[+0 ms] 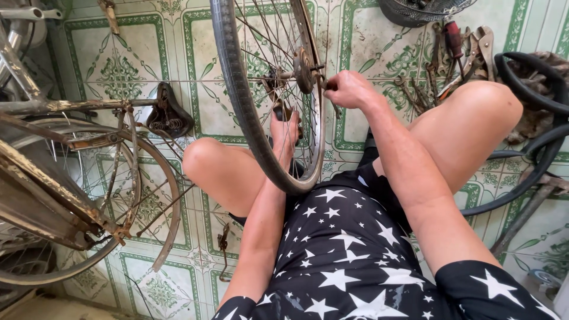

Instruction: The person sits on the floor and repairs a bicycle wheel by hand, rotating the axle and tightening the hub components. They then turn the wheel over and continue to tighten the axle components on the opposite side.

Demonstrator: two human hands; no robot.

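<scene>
bicycle wheel [252, 106] upright between the knees, so the hub [305, 70] faces both hands | right hand [349, 89] at hub, fingers pinched on a small part | left hand [284, 133] behind spokes, grip unclear | pile of tools [456, 59] right of wheel

Left hand [285, 131] extended flat; right hand [349, 90] fisted.

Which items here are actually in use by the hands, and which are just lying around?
In use:
- spoked bicycle wheel with black tyre, upright between the knees
- left hand, reaching through the spokes
- right hand, closed at the metal hub; what it grips is hidden

Lying about:
- rusty upturned bicycle frame
- black saddle
- pile of hand tools
- loose black tyres
- wire basket
</scene>
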